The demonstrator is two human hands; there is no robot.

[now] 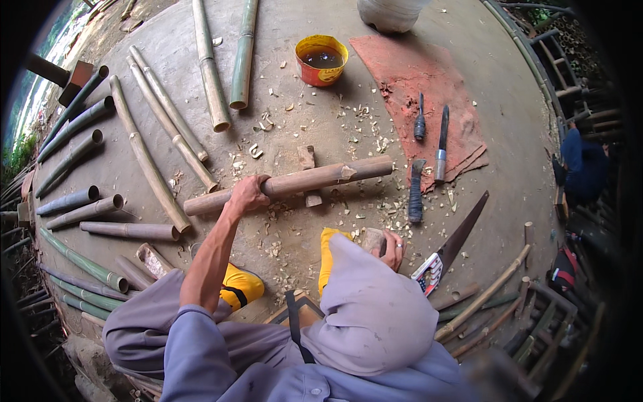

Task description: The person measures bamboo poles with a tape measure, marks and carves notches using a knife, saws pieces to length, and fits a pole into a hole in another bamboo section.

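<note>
- At the lower edge of the frame, we see the person's legs in mauve-grey trousers (375, 315), the knees bent apart, with yellow footwear (242, 285) showing between and beside them.
- Just right of the lower centre, the right hand (394, 250), with a ring on one finger, grasps a short wooden block (373, 240), partly hidden from us by the knee.
- To the right of that hand we note a saw (459, 236), its pale patterned handle toward the person and its dark blade slanting to the upper right.
- At the centre, the left hand (248, 194) is closed around a brown bamboo pole (305, 181), near its left end; the pole lies obliquely across a small wooden support (306, 158).
- Around the pole we observe pale chips (274, 221) scattered over the grey ground (268, 151).
- Right of centre lies a tool with a dark wrapped handle (416, 194); beyond it, a knife (441, 144) and a small slender tool (420, 119) rest on a reddish cloth (429, 77).
- Along the left side, we count many bamboo lengths (151, 161), green and brown.
- At the upper centre stands a yellow-and-red bowl (321, 72) of dark liquid; farther right, a translucent container (390, 15) meets the top edge.
</note>
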